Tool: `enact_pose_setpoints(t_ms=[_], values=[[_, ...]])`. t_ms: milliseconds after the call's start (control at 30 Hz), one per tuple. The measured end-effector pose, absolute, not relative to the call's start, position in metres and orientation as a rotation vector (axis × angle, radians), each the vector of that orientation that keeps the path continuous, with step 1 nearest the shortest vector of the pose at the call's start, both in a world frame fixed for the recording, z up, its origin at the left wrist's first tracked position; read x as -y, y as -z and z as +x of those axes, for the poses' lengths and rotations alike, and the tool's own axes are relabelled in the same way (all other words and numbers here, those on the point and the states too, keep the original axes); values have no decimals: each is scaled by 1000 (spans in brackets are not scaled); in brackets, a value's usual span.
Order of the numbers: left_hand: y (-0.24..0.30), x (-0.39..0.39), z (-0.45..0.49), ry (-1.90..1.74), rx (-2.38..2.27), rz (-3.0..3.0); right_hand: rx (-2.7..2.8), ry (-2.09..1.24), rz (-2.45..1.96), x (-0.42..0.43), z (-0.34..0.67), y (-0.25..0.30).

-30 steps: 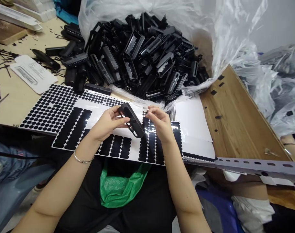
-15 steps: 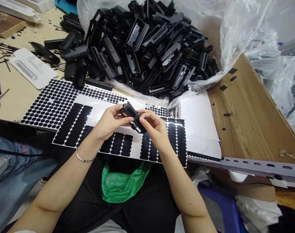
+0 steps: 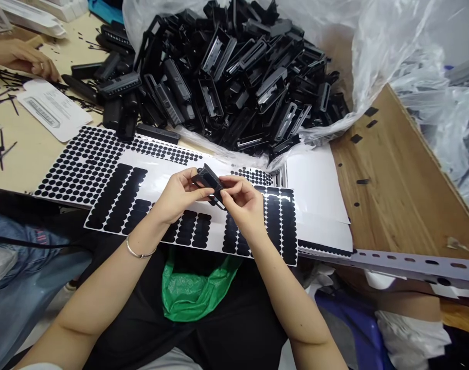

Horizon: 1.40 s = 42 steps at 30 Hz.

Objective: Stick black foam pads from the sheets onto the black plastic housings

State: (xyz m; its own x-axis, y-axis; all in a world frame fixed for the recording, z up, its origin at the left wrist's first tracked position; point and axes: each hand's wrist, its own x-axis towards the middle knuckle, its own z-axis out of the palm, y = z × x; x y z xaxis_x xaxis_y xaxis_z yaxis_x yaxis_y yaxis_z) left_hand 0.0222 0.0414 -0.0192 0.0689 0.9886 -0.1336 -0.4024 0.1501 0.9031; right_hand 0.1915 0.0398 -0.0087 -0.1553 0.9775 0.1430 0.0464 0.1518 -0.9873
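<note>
Between my two hands is a black plastic housing [image 3: 210,180], long and hollow with an opening in it. My left hand [image 3: 180,194] pinches its left end with thumb and fingers. At the other end, my right hand [image 3: 242,201] grips it, the thumb pressed on its surface. Under the hands lies a white sheet of black oval stickers [image 3: 194,228]. Beneath that, a sheet of round black dot stickers [image 3: 74,164] sticks out to the left. Just beyond, a large heap of similar black plastic housings [image 3: 219,77] rests on clear plastic wrapping.
Another person's hand [image 3: 30,57] is at the far left, near a printed white card [image 3: 53,109] and thin black pieces [image 3: 2,151]. White paper [image 3: 315,180] lies right of the stickers, beside a wooden board [image 3: 404,190]. A green bag [image 3: 198,290] hangs at my lap.
The housing has tilted slightly in my hands, which have shifted only a little. Another person's hand has come in at the far left, where a black housing's tip lay.
</note>
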Motion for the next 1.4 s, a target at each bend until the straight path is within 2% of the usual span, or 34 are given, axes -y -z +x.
enact_pose_setpoints(t_ms=[67, 233, 433, 533, 567, 633, 667, 700, 867, 1000, 1233, 1300, 1400], values=[[18, -42, 21, -1223, -933, 840, 1355, -1233, -1068, -43, 195, 8], [14, -40, 17, -1164, -850, 902, 1289, -1642, -1032, -44, 198, 8], [6, -37, 6, -1097, -763, 1087, 1607, -1503, -979, -46, 210, -1], [-2, -29, 3, -730, -530, 1201, 1990, -1707, -721, -66, 233, -8], [-2, -26, 3, -537, -434, 1260, 2026, -1609, -765, -75, 240, -7], [1, -20, 8, -245, -341, 1421, 1998, -1065, -1101, -94, 248, 1], [5, -18, 11, -176, -378, 1532, 1973, -713, -1282, -103, 250, 7], [10, -16, 15, -168, -481, 1641, 1937, -568, -1362, -112, 250, 13], [27, -18, 28, -34, -653, 1778, 1896, -377, -1499, -148, 236, 38], [19, -23, 28, -213, -735, 1742, 1861, -371, -1630, -161, 223, 43], [20, -36, 25, -1017, -1221, 1388, 1641, -356, -1596, -146, 221, 13], [21, -39, 23, -1146, -1242, 1317, 1585, -649, -1443, -127, 219, 3], [23, -43, 22, -1197, -1090, 1269, 1560, -1384, -1115, -99, 211, -1]])
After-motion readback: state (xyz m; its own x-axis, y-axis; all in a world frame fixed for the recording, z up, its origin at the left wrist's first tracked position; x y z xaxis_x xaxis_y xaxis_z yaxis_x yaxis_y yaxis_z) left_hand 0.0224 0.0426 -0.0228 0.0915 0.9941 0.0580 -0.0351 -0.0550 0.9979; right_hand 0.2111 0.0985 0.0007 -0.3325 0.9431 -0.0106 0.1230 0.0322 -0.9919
